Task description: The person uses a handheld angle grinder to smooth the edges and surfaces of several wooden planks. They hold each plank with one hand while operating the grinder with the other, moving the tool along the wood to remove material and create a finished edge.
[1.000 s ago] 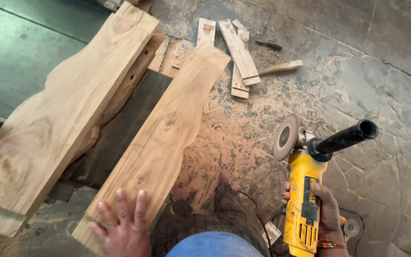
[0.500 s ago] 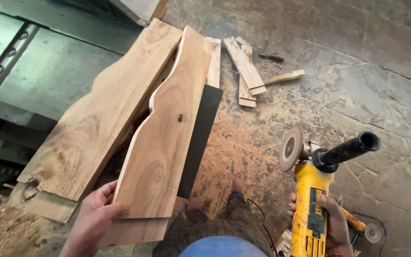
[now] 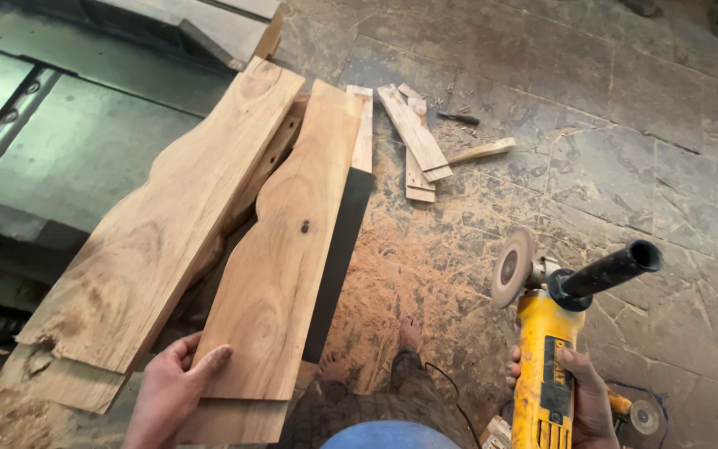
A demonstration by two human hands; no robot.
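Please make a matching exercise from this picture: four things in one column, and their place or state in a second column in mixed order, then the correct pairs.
Things:
1. wavy-edged plank
2. yellow angle grinder
3. short wood offcuts
4. wide plank

Places or states:
A. lying loose on the stone floor, far from both hands
B. gripped at its near end by the left hand
C. resting left of the held plank
D. held in the right hand, disc upward

Pairs: 1-B, 2-D, 3-A, 4-C
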